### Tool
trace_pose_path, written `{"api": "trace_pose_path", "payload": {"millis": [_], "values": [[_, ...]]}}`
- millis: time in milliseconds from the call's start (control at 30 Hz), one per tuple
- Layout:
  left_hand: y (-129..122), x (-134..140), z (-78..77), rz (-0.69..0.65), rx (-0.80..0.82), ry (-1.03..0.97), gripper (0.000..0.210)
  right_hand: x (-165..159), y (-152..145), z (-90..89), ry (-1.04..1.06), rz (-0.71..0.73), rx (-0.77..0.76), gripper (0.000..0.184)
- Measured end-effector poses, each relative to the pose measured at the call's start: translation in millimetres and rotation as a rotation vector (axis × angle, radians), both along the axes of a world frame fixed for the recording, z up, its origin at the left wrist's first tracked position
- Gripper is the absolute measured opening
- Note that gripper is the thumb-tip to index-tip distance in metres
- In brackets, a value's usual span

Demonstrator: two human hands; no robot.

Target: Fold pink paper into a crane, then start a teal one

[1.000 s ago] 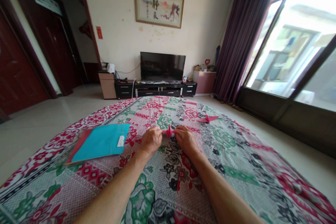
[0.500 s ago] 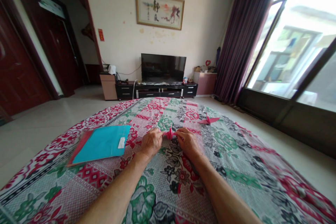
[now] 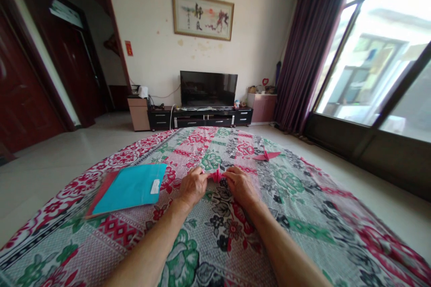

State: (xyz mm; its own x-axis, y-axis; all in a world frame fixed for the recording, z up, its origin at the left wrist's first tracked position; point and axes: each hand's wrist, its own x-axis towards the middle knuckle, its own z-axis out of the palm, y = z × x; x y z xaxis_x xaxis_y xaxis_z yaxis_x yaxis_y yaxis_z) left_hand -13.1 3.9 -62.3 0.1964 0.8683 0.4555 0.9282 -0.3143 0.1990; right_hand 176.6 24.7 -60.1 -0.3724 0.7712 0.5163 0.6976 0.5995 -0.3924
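Note:
Between my two hands, just above the patterned tablecloth (image 3: 188, 143), is a small pink folded-paper crane (image 3: 217, 176). My left hand (image 3: 194, 187) pinches its left side between thumb and fingers. On the other side my right hand (image 3: 240, 184) is closed in a pinch on the crane's right part. Thin pink points stick up from the middle of the paper; the fingers cover its ends. A second pink paper crane (image 3: 267, 156) with spread wings rests on the cloth, beyond my right hand and to its right.
Left of my hands lies a pack of coloured paper (image 3: 129, 188), blue on top with a white label and a red edge showing. Across the room, a television (image 3: 208, 89) stands on a low black cabinet (image 3: 161, 119). A dark curtain (image 3: 311, 49) hangs by the window at right.
The view has tilted up slightly, so the room sits a little lower in the picture. Both hands keep their pinch on the crane, with only a very slight shift.

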Motion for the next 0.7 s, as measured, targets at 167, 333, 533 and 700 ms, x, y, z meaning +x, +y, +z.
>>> {"api": "trace_pose_path", "payload": {"millis": [167,333,533,700], "values": [[0.9,-2.1,-6.1,-0.044,0.046,-0.055,0.031,-0.5,-5.4,-2.0,0.017,-0.026,0.001,0.031],[5.3,-4.7,-13.8,-0.090,0.106,-0.102,0.032,-3.2,-11.1,2.5,0.102,-0.024,-0.013,0.024],[7.2,-3.0,-13.1,-0.153,0.100,-0.134,0.031,-7.8,-9.6,5.7,0.154,-0.091,-0.040,0.029],[7.1,0.1,-10.5,-0.145,0.115,-0.205,0.029,-9.5,1.7,-2.4,0.303,-0.137,-0.105,0.022]]}}
